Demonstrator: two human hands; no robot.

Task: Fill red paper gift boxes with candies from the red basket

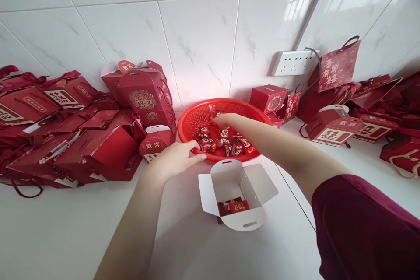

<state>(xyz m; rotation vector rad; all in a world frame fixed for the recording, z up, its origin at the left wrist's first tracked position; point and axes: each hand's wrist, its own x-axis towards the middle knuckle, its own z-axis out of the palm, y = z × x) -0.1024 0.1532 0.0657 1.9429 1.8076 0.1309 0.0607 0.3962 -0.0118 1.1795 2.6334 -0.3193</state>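
Note:
A red plastic basket (226,105) with a perforated wall holds several wrapped candies (225,142) in red wrappers. At its front left, my left hand (175,157) grips the rim, with the thumb outside. My right hand (226,119) reaches inside, over the candies near the far side. Its fingertips are hidden, so what they hold, if anything, does not show. Directly in front of the basket stands an open gift box (229,183), white inside, its flaps folded outward. A few red packets (239,206) lie at its bottom.
Red gift boxes (98,153) crowd the counter (183,245) on the left. A taller stack of boxes (144,92) stands by the wall. More boxes (334,127) and a red bag (339,65) are at right, near a power strip (292,63) on the tiles.

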